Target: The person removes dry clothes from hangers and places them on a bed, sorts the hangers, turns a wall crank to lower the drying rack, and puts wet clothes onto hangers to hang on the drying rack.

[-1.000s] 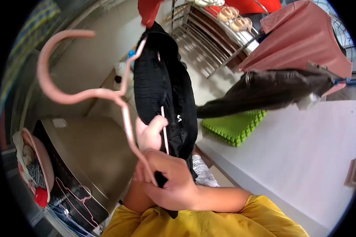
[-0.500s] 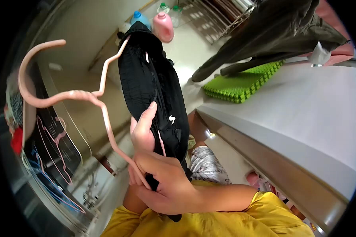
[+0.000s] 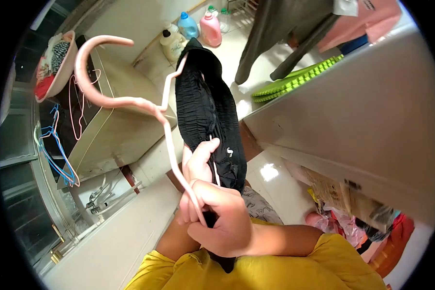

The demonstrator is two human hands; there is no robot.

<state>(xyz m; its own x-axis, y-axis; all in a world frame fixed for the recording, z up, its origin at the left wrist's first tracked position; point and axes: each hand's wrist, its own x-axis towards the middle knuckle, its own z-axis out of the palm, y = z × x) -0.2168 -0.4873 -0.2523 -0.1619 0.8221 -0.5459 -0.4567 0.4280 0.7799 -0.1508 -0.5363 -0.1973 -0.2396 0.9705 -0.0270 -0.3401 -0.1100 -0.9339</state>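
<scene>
Clearly, two hands are at work with one pink hanger and one black garment, which is at the middle of the scene, in front of the yellow shirt. The left hand is gripping the garment; the right hand, nearer, is closed around one arm of the hanger. Far away, one blue bottle and one pink bottle stand on the pale tiled floor. One basin with clothes is at far left; green mats lie at far right.
</scene>
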